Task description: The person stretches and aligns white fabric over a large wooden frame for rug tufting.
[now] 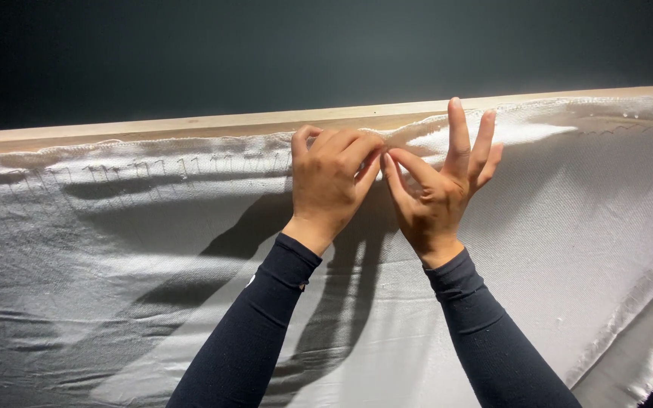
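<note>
Seen from above the person's own arms, a large sheet of white woven canvas (115,249) hangs stretched below a pale wooden bar (153,125) that runs across the whole width, tilting slightly upward to the right. Behind the bar is a dark wall (326,45). The canvas's top edge lies along the bar, and a row of small metal staples (190,166) sits just under that edge on the left side. The left hand (330,181) is curled, its fingers bent over the fabric's top edge near the middle of the bar, gripping it. The right hand (436,185) is right beside it, thumb and forefinger pinching a small fold of the same edge while the other three fingers fan upward, open. The two hands touch at the fingertips. Both arms wear dark long sleeves (266,310). The cloth wrinkles loosely at lower left, and its frayed side edge falls diagonally at lower right. Open fabric spreads wide on both sides of the hands.
</note>
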